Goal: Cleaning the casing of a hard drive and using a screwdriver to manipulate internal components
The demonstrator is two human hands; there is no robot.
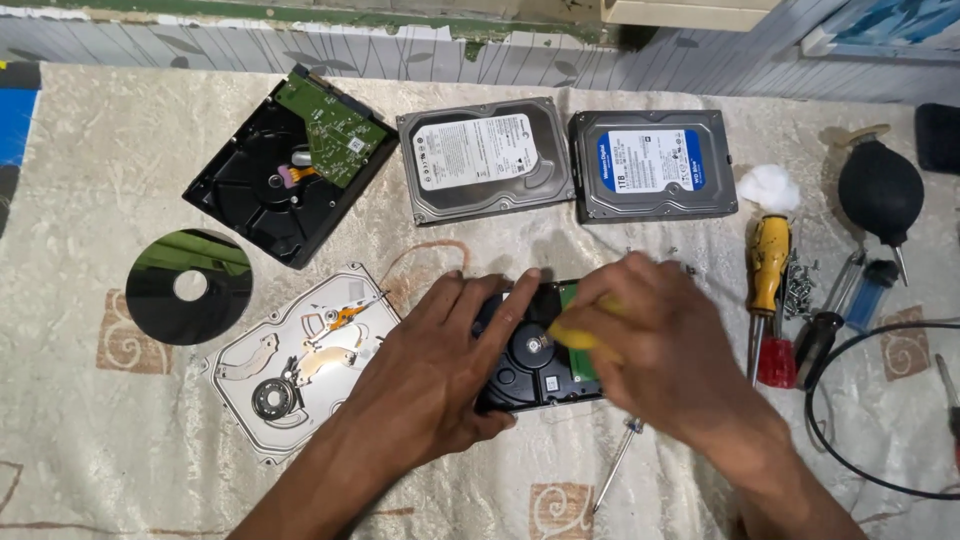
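A black hard drive [530, 365] lies underside up on the cloth in front of me, its green circuit board partly showing. My left hand [440, 365] rests flat on the drive's left side and holds it still. Over the drive's right side, my right hand [660, 345] is closed on a yellow-handled screwdriver [578, 336], blurred by motion. The tool's tip is hidden under my fingers.
An opened drive [300, 360] lies to the left, with a shiny platter disc [190, 287] beyond it. At the back are a black drive casing with a loose green board [290, 165] and two closed drives [485, 160] [652, 165]. Screwdrivers [768, 270], screws [800, 285], a rubber blower [880, 190] and a cable [850, 400] lie at right.
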